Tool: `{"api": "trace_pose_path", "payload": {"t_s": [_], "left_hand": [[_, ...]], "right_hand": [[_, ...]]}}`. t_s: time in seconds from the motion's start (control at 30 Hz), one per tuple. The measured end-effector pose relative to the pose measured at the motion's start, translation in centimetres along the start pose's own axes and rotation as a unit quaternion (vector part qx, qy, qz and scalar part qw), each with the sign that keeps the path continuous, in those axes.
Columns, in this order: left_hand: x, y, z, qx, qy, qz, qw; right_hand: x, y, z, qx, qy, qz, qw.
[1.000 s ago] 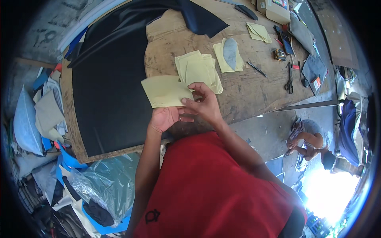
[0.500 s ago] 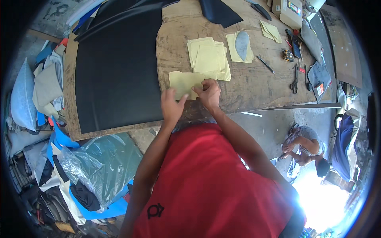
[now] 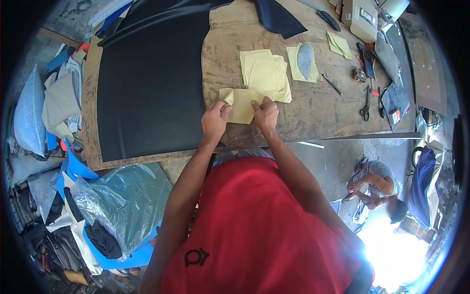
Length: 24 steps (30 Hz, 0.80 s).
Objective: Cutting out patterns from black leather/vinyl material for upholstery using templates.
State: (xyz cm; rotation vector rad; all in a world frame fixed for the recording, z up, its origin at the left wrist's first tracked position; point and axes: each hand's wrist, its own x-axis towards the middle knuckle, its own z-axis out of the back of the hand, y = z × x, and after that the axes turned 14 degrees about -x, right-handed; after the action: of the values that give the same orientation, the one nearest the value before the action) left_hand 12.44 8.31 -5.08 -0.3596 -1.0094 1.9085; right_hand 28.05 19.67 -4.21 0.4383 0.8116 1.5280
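Note:
A yellow sheet (image 3: 241, 111) is held between my two hands near the table's front edge. My left hand (image 3: 215, 119) pinches its left side, where a corner curls over. At its right side my right hand (image 3: 266, 114) grips the edge, thumb on top. Just beyond the sheet, and partly under its far edge, lies a loose stack of yellow sheets (image 3: 267, 73). To the right of the stack, a grey leaf-shaped piece (image 3: 305, 61) rests on more yellow sheets (image 3: 295, 66).
Black sheet material (image 3: 152, 93) covers the left of the wooden table (image 3: 313, 112). Scissors (image 3: 365, 104), a pen (image 3: 333, 84), a tape measure (image 3: 359, 74) and a cardboard box (image 3: 360, 19) are on the right. Another person (image 3: 374, 181) crouches on the floor at right.
My left hand has moved up to the sheet's left edge, and the corner there now curls. My right hand has shifted slightly to the right. The whole view has shifted a little.

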Motion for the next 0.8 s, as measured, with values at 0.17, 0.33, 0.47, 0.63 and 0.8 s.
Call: {"api": "trace_pose_path", "payload": {"t_s": [0.17, 0.33, 0.47, 0.63, 0.8], "left_hand": [[-0.9, 1.9, 6.0, -0.155, -0.144, 0.096, 0.973], [-0.9, 4.0, 16.8, -0.388, -0.378, 0.264, 0.798], [-4.6, 12.3, 26.1, -0.391, -0.453, 0.291, 0.746], [-9.8, 22.2, 34.9, -0.380, -0.462, 0.316, 0.736], [-13.0, 28.0, 37.6, -0.272, -0.464, 0.403, 0.740]], "right_hand": [[-1.4, 2.6, 1.5, -0.010, -0.024, 0.025, 0.999], [-0.1, 0.9, 2.6, 0.160, -0.042, 0.026, 0.986], [-2.1, 3.4, 0.3, 0.184, 0.038, -0.028, 0.982], [-6.5, 7.4, -4.7, 0.141, 0.202, 0.001, 0.969], [-8.6, 7.0, -10.3, -0.078, 0.237, 0.086, 0.964]]}}
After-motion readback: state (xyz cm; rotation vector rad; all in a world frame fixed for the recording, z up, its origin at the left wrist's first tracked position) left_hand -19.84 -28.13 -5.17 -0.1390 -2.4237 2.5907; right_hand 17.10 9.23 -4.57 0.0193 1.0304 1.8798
